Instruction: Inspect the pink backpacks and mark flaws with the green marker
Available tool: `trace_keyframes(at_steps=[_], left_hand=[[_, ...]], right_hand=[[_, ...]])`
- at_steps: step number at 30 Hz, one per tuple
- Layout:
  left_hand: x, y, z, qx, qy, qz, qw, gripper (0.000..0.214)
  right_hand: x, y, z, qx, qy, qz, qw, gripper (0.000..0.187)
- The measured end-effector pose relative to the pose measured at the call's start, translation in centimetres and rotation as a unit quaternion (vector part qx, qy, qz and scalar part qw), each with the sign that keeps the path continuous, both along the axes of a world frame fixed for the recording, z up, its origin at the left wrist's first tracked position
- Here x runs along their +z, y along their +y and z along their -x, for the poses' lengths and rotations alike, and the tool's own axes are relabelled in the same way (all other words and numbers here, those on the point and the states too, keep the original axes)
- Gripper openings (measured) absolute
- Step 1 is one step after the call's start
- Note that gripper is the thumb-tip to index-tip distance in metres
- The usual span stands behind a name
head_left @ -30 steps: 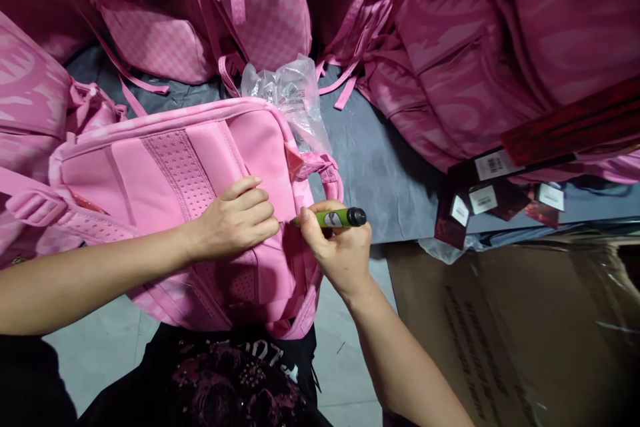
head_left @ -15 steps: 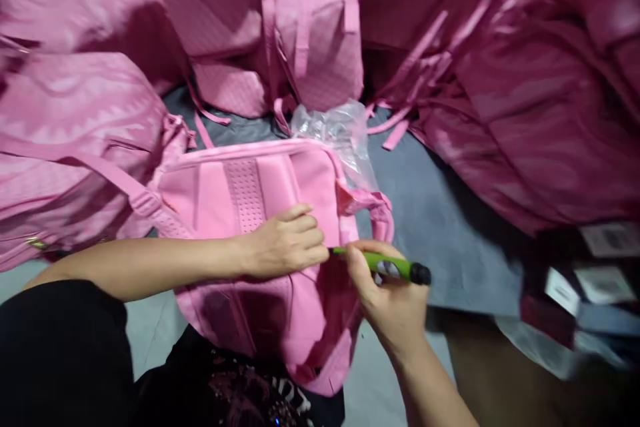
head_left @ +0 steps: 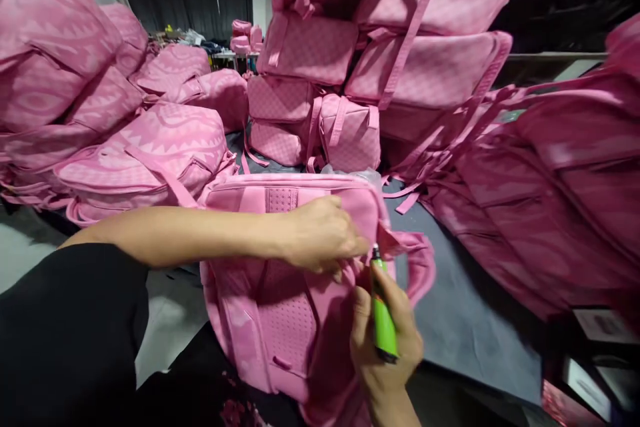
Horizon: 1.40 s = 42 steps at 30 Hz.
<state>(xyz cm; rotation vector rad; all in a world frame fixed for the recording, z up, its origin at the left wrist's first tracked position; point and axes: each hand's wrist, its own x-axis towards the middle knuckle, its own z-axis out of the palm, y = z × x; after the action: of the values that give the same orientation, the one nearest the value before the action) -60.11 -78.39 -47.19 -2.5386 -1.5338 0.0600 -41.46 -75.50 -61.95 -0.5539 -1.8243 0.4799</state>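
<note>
A pink backpack (head_left: 280, 300) lies back-panel up across my lap and the grey mat. My left hand (head_left: 320, 235) reaches across it, fingers curled and pressing down on the fabric near its top right corner. My right hand (head_left: 383, 333) is closed round a green marker (head_left: 383, 313), held upright with its tip touching the backpack just under my left fingers, beside the carry handle (head_left: 417, 267).
Pink backpacks are stacked all round: patterned ones at left (head_left: 145, 153), checkered ones at the back (head_left: 325, 80), darker pink ones at right (head_left: 550, 193). A grey mat (head_left: 465, 320) covers the surface at right. Labelled tags (head_left: 600, 327) lie at the lower right.
The view has tilted up, showing the stacks behind. The marker has swung from lying sideways to standing upright. My left hand stays on the backpack's top right corner.
</note>
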Motion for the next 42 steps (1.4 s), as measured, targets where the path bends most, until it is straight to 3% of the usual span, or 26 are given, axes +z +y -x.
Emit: trace_keyframes(at_steps=[3, 5, 7, 9, 12, 15, 17, 20, 23, 26, 31, 33, 37, 42], left_hand=[[3.2, -5.4, -3.1, 0.031, -0.038, -0.062, 0.997, 0.017], [3.9, -8.4, -4.1, 0.069, -0.073, -0.08, 0.992, 0.027], [3.0, -10.2, -3.8, 0.104, -0.105, -0.071, 0.986, 0.036], [0.9, -10.8, -2.5, 0.135, -0.125, -0.011, 0.983, 0.038], [-1.9, -9.9, 0.2, 0.174, -0.132, 0.064, 0.974, 0.026], [-2.5, -8.8, 2.4, 0.185, -0.097, -0.069, 0.975, 0.023], [-2.5, -8.1, 3.2, 0.167, -0.063, -0.123, 0.976, 0.05], [-3.5, -6.5, 3.8, 0.183, -0.027, -0.037, 0.982, 0.088], [-5.3, -4.6, 4.4, 0.21, -0.007, 0.028, 0.977, 0.088], [-6.5, -3.6, 4.9, 0.193, -0.002, 0.021, 0.981, 0.089], [-6.8, -4.3, 4.5, 0.167, 0.02, -0.012, 0.986, 0.121], [-6.9, -4.4, 4.2, 0.166, 0.038, -0.007, 0.985, 0.126], [-7.4, -3.8, 3.8, 0.197, 0.046, -0.004, 0.979, 0.105], [-8.4, -2.2, 4.1, 0.199, 0.019, -0.011, 0.98, 0.074]], right_hand=[[3.3, -1.1, -1.1, 0.014, 0.043, -0.101, 0.994, 0.054], [5.3, -1.4, -2.1, 0.065, 0.018, -0.142, 0.988, 0.054], [5.9, -1.6, -2.5, 0.119, -0.024, -0.167, 0.979, 0.052], [4.8, -1.6, -2.2, 0.16, -0.053, -0.174, 0.97, 0.05], [1.7, -1.6, -0.7, 0.191, -0.063, -0.158, 0.967, 0.048], [-0.2, -1.8, 0.7, 0.186, -0.051, -0.145, 0.97, 0.051], [-0.2, -2.5, 1.3, 0.184, -0.052, -0.147, 0.971, 0.053], [0.7, -4.2, 1.5, 0.184, -0.084, -0.124, 0.971, 0.045], [1.6, -5.6, 1.3, 0.193, -0.142, -0.128, 0.962, 0.03], [1.5, -5.1, 1.0, 0.208, -0.203, -0.14, 0.947, 0.029], [0.4, -2.3, 1.2, 0.201, -0.149, 0.07, 0.966, 0.038], [0.6, -1.7, 1.4, 0.187, -0.163, 0.083, 0.965, 0.031], [2.4, -0.4, 1.6, 0.217, -0.239, 0.019, 0.946, 0.016], [5.1, 2.3, 1.7, 0.265, -0.344, 0.064, 0.898, 0.025]])
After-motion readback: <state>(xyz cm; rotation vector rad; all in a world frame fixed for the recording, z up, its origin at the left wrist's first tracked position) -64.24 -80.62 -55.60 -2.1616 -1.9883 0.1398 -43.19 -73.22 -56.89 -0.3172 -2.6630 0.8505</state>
